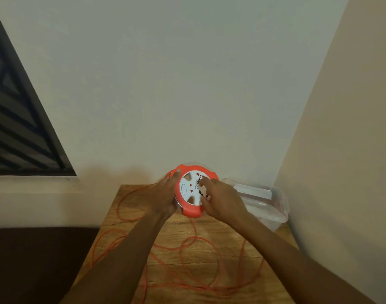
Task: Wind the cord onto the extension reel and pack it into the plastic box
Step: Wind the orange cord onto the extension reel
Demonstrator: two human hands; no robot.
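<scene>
An orange extension reel (193, 190) with a white faceplate is held up above the far end of a wooden table (229, 242), tilted so its face looks toward the camera. The left hand (165, 195) grips the reel at its nine o'clock rim, fingers curled round the orange edge with one fingertip showing near eleven o'clock. The right hand (220, 200) comes in from three o'clock; its fingers (206, 183) are bent and rest on the white face close to the hub, among the dark socket holes, and its thumb lies near the lower right of the faceplate, so this hand touches the reel's face rather than wrapping round it. The orange cord (187, 244) is mostly unwound: it drops from the reel at about six o'clock and sprawls in loose overlapping loops across the table, with one long loop arcing out at nine o'clock of the reel and strands running off the near left edge of the table. A clear plastic box (266, 207) stands on the table at three o'clock of the reel, just beside the right wrist, pushed into the corner where two pale walls (187, 84) meet. A dark window frame (16, 119) sits at nine o'clock of the scene.
</scene>
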